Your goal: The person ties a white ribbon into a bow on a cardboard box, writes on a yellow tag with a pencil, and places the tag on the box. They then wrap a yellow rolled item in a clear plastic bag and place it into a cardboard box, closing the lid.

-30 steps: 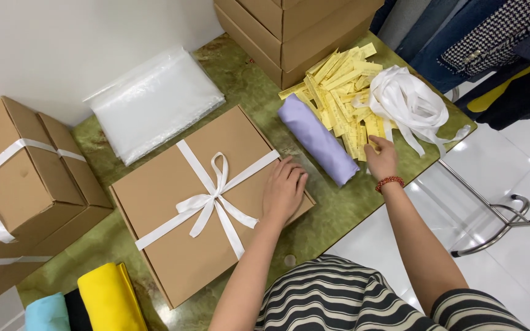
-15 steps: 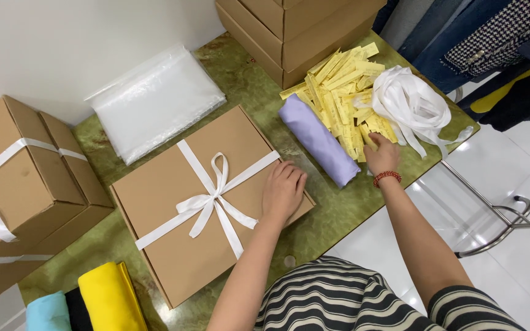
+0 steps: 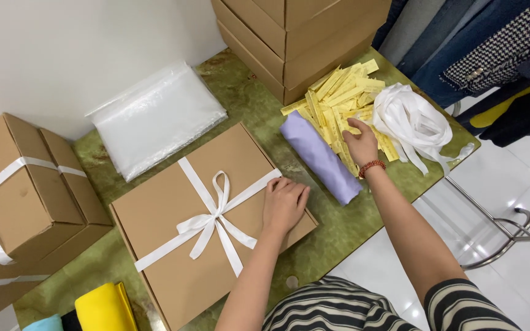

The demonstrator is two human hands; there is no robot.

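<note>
The right hand (image 3: 361, 142) is reaching with loosely curled, empty fingers onto the yellow paper strips (image 3: 338, 98) lying just beyond the lilac fabric roll (image 3: 320, 158), while the left hand (image 3: 283, 203) is pressing flat on the ribboned box (image 3: 173, 208).

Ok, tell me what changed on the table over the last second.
Very little. The right hand shifted slightly over the yellow paper strips, fingers on them, with no strip clearly lifted. The left hand stayed flat on the ribbon-tied cardboard box. The lilac fabric roll, white ribbon pile and plastic bags did not move.
</note>
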